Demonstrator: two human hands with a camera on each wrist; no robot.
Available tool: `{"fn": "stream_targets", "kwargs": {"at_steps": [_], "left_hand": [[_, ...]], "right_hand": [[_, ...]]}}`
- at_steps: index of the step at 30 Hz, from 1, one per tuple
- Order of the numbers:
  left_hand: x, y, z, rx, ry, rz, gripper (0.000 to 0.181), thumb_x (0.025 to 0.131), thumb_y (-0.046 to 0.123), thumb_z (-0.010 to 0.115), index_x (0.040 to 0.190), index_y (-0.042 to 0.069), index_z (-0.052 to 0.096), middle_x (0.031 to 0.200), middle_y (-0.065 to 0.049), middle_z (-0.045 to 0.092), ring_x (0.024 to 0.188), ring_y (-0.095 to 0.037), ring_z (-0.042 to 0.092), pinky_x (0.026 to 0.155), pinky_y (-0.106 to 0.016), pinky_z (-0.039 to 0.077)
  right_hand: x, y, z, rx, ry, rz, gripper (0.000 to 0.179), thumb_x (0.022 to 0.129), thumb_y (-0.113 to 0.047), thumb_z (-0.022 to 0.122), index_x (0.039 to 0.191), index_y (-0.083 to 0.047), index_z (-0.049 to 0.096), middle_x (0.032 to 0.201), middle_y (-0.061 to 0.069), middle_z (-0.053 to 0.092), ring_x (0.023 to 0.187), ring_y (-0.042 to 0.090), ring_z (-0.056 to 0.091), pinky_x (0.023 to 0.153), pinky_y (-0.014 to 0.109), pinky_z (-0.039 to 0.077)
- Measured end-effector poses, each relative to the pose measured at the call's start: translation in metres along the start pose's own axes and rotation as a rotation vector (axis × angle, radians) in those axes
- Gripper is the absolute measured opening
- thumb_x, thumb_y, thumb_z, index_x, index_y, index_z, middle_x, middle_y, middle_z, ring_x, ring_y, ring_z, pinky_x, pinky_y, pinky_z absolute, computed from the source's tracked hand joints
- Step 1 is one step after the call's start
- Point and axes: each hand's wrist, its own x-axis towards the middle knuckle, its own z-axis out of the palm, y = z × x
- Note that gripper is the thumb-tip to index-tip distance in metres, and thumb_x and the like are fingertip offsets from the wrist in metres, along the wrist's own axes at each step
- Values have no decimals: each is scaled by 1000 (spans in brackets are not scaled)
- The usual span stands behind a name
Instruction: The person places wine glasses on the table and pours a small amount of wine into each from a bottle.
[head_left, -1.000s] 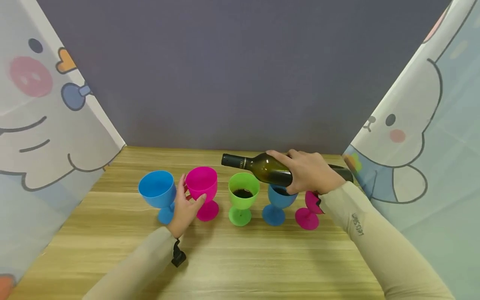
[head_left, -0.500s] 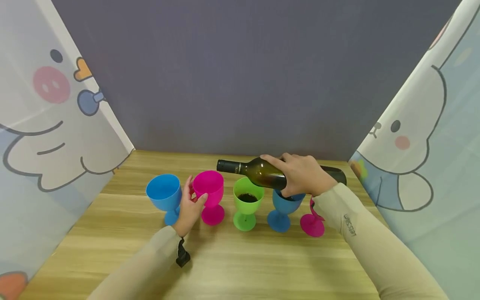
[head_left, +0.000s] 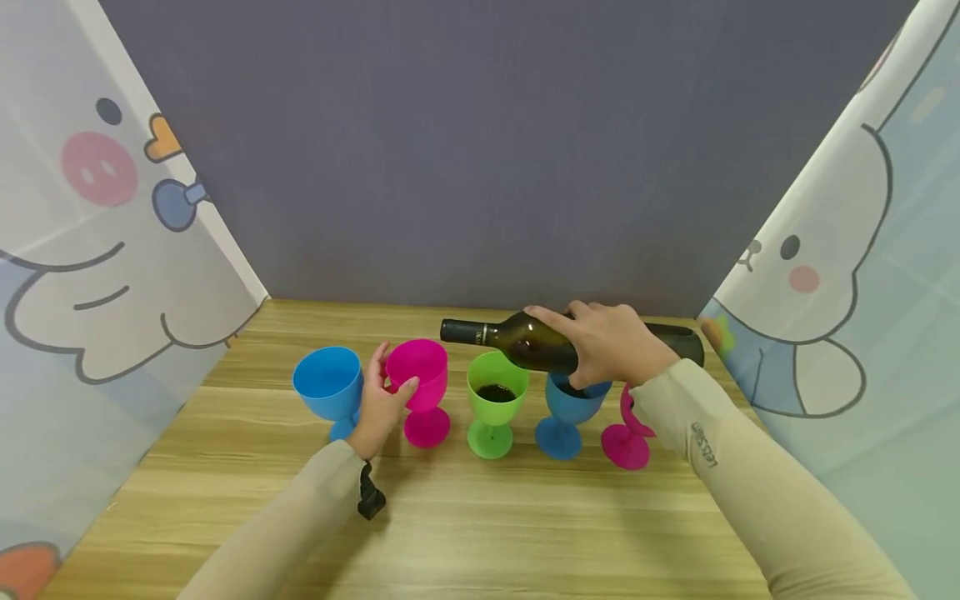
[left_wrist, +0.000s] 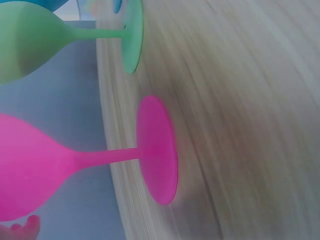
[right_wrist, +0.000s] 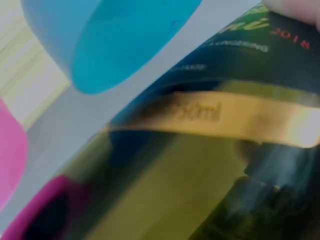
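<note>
My left hand (head_left: 378,408) holds the bowl of an upright pink goblet (head_left: 433,390), thumb in front and fingers at its left side. In the left wrist view that goblet's foot stands on the table, with fingertips (left_wrist: 22,229) by the bowl. My right hand (head_left: 613,343) grips a dark green wine bottle (head_left: 534,343) round its body. The bottle lies almost level in the air, its dark neck pointing left and its mouth close to the pink goblet's right rim. No stream shows at the mouth. The right wrist view shows the bottle's gold band (right_wrist: 210,114) close up.
To the right, a green goblet (head_left: 493,415) and a blue goblet (head_left: 573,410) contain dark liquid. A second pink goblet (head_left: 625,447) is partly hidden by the right sleeve. Another blue goblet (head_left: 327,387) stands left of my left hand. A grey wall (head_left: 480,167) rises behind the wooden table (head_left: 525,533).
Relative to the goblets, the bottle has shifted left toward the held pink goblet, then slightly back right. My left hand stays on that goblet. The head view has turned slightly.
</note>
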Motion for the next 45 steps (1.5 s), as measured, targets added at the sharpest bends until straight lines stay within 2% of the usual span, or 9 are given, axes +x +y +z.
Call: {"fn": "stream_targets", "kwargs": {"at_steps": [4, 6, 15, 20, 28, 37, 45], "left_hand": [[0, 1, 2, 12, -33, -12, 81, 88, 6, 64, 152, 5, 12, 144, -21, 33, 126, -36, 40, 99, -49, 42], [0, 2, 2, 18, -41, -12, 84, 88, 8, 65, 152, 5, 11, 144, -22, 34, 125, -38, 41, 99, -51, 42], [3, 3, 3, 88, -43, 2, 89, 83, 14, 69, 151, 4, 12, 140, -24, 36, 124, -40, 42, 98, -51, 44], [4, 1, 4, 74, -63, 35, 88, 83, 10, 69, 150, 3, 13, 139, -24, 36, 124, -40, 42, 95, -50, 46], [3, 3, 5, 53, -41, 58, 81, 84, 10, 69, 147, 1, 20, 136, -25, 40, 120, -40, 45, 95, -48, 46], [4, 0, 7, 48, -32, 60, 78, 83, 9, 69, 145, 1, 22, 134, -23, 43, 118, -39, 47, 94, -47, 47], [1, -1, 2, 61, -34, 58, 80, 82, 11, 71, 145, 1, 22, 135, -22, 43, 119, -37, 46, 94, -46, 47]], "right_hand": [[4, 0, -1, 14, -21, -1, 95, 61, -39, 82, 145, -23, 40, 80, 9, 56, 55, 16, 49, 40, 29, 43], [7, 0, -2, 26, -27, 1, 95, 61, -37, 81, 145, -23, 39, 78, 8, 54, 54, 15, 46, 39, 28, 40], [21, -5, -3, 61, -72, 6, 96, 64, -34, 80, 148, -25, 35, 80, 8, 54, 54, 14, 46, 39, 27, 39], [26, -7, -3, 52, -104, 23, 100, 63, -36, 83, 149, -28, 32, 83, 9, 56, 56, 16, 48, 41, 28, 40], [32, -8, -2, 38, -97, 2, 102, 62, -41, 85, 148, -28, 33, 84, 10, 58, 57, 17, 50, 42, 29, 42], [36, -10, 2, 11, -63, -40, 102, 61, -54, 83, 147, -27, 36, 83, 9, 57, 57, 17, 51, 41, 29, 42], [42, -13, 4, -2, -73, -44, 101, 60, -52, 84, 147, -28, 37, 82, 8, 56, 57, 17, 51, 40, 29, 41]]}}
